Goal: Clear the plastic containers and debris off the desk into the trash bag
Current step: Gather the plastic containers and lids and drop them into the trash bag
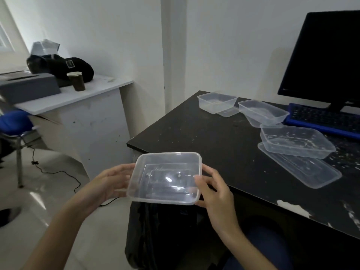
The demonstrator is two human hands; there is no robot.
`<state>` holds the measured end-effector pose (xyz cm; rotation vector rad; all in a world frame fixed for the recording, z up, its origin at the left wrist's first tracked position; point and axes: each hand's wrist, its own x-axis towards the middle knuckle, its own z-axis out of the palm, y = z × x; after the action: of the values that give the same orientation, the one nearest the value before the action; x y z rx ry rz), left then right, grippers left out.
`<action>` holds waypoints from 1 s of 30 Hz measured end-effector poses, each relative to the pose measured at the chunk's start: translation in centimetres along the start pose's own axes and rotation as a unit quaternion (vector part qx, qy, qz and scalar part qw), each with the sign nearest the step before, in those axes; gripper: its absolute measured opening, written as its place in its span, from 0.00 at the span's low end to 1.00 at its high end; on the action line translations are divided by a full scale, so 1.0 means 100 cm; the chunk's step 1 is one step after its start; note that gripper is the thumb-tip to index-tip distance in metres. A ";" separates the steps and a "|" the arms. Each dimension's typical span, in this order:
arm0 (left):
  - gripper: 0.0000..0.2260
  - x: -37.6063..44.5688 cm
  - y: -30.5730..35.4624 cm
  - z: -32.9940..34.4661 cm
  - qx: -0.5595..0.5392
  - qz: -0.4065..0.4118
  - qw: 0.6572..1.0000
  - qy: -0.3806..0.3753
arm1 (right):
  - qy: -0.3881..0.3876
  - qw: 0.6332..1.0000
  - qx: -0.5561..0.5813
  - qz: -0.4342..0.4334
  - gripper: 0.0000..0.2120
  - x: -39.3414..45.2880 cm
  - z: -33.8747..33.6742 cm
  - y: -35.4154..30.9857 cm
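While your left hand [113, 182] grips one short end of the clear tub [165, 178] and your right hand [212, 190] pinches the other, it hangs just off the bench [204, 137] edge, over the black trash bag [155, 236]. It's probably light, thin, flexy, slick; hold by the rim. More tubs [292, 141] sit further right among crumbs [346, 158].
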<state>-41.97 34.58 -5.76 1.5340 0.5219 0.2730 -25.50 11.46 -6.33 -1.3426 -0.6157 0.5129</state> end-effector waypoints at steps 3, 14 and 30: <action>0.18 -0.001 -0.013 -0.005 -0.012 -0.018 1.000 0.016 | -0.004 1.000 0.000 -0.003 0.14 -0.009 0.005 0.015; 0.09 0.029 -0.081 0.034 0.012 -0.146 0.977 0.155 | 0.036 0.992 -0.012 0.120 0.16 -0.003 -0.009 0.097; 0.08 0.067 -0.148 0.073 0.169 -0.148 0.914 0.339 | 0.082 0.974 -0.062 0.201 0.20 0.037 -0.009 0.153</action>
<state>-34.92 30.93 -21.71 1.6452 1.3987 0.5028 -22.06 15.68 -21.09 -1.6214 -0.2390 0.6888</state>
